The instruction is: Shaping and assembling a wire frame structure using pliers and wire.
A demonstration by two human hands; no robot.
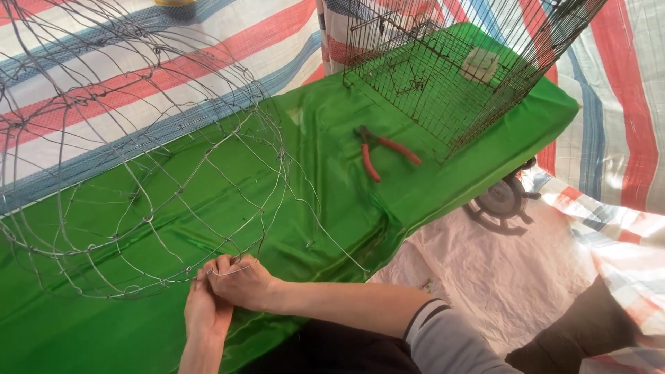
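Note:
A round frame of thin grey wire [138,173] lies tilted on the green cloth [325,131], filling the left half of the view. My right hand [242,282] pinches the frame's near rim where a loose wire end loops out. My left hand [202,310] sits just under it, fingers closed on the same rim wire. Both forearms come in from the bottom edge, the right one in a grey sleeve with dark stripes.
Red-handled pliers [381,149] lie on the cloth behind the frame. A rectangular dark wire cage [450,69] stands at the back right. A striped red, white and blue tarp [623,104] surrounds the table, and a dark wheel [502,197] shows below its right edge.

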